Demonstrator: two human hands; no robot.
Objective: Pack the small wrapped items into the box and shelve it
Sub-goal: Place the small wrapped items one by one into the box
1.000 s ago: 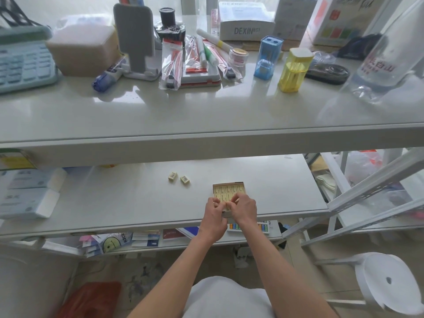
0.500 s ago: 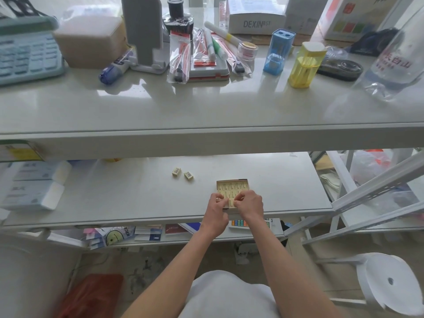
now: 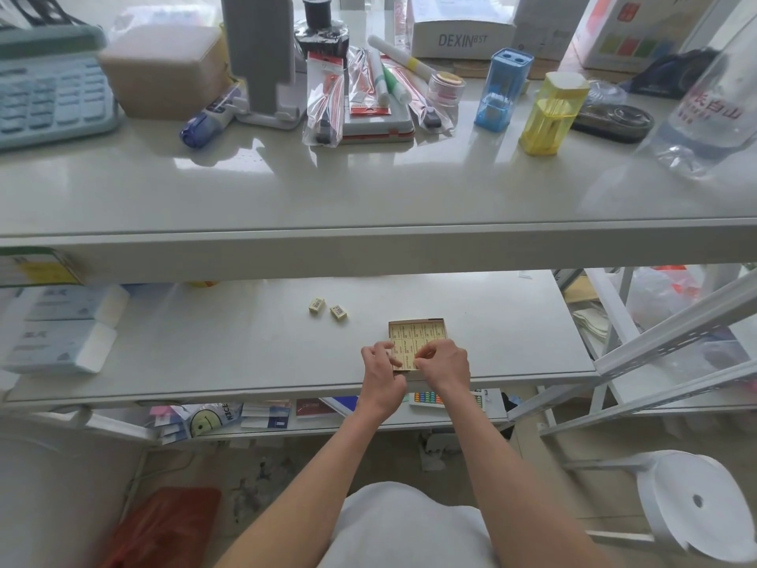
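A small open cardboard box lies on the middle shelf near its front edge, filled with rows of cream wrapped items. My left hand grips the box's near left side, thumb over the packed items. My right hand pinches a wrapped item in the near rows of the box. Two loose wrapped items lie on the shelf up and to the left of the box.
White boxes are stacked at the shelf's left end. The upper shelf overhangs, crowded with stationery, a calculator and a bottle. A metal rack frame and a white stool stand to the right.
Both hands stay at the box's near edge with only small finger shifts. The view has drifted slightly; the two loose items have not moved.
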